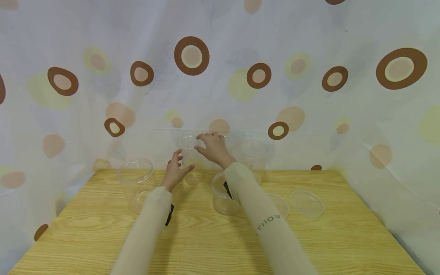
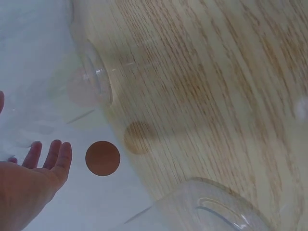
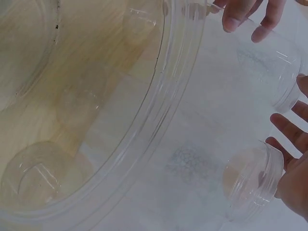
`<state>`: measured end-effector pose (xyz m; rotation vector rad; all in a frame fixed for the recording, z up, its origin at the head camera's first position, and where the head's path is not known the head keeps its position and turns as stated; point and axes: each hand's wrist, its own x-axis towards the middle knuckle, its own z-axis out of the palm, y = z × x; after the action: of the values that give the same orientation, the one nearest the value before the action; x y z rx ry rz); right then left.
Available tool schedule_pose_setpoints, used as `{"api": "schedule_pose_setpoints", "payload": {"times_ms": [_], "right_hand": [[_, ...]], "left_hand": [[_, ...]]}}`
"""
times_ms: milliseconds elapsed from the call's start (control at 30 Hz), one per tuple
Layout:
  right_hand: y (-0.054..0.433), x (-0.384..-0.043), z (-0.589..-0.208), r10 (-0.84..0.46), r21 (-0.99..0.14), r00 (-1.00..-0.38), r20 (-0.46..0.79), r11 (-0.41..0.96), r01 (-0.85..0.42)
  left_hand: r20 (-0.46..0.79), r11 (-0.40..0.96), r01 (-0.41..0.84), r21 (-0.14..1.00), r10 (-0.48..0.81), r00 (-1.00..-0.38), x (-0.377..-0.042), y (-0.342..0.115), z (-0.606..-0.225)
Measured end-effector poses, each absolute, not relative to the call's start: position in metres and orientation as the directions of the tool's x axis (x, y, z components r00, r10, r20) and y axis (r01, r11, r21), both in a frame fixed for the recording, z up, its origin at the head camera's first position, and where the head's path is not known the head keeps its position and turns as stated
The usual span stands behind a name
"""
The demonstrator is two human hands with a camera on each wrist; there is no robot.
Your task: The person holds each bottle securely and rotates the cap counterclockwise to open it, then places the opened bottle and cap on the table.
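Observation:
A tall, narrow clear plastic jar stands upright near the back edge of the table. My left hand is around its lower left side, thumb and fingers spread apart. My right hand is by the jar's top, its fingers extended toward the rim. The right wrist view shows fingers of my left hand at one end of the jar and my right hand near its rim end. In the left wrist view my left hand has loosely extended fingers.
A large clear tub stands on the left. A short wide tub is partly hidden by my right sleeve, with another tall jar behind. Two clear lids, a nearer one and a right one, lie on the wood table. A patterned sheet hangs behind.

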<state>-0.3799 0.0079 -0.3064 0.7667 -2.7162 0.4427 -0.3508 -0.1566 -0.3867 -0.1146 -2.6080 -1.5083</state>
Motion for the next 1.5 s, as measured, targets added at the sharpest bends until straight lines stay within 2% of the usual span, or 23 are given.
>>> {"api": "schedule_pose_setpoints", "payload": {"times_ms": [400,967,1200,1500], "right_hand": [[0.008,-0.377,-0.307,-0.469,-0.237,-0.798,0.378,0.784,-0.573],[0.013,-0.370,-0.303,-0.451,-0.332,-0.741,0.498,0.690,-0.643],[0.017,-0.365,-0.294,-0.461,-0.434,-0.750,0.474,0.619,-0.655],[0.027,-0.356,-0.285,-0.554,-0.548,-0.743,0.375,0.514,-0.660]], "left_hand": [[0.194,0.501,0.157,0.851,-0.021,-0.981,-0.349,-0.155,-0.386],[0.253,0.474,0.238,0.848,0.033,-0.967,-0.339,-0.157,-0.377],[0.267,0.417,0.271,0.868,0.070,-0.961,-0.327,-0.156,-0.366],[0.285,0.386,0.327,0.862,0.163,-0.944,-0.314,-0.164,-0.361]]}}
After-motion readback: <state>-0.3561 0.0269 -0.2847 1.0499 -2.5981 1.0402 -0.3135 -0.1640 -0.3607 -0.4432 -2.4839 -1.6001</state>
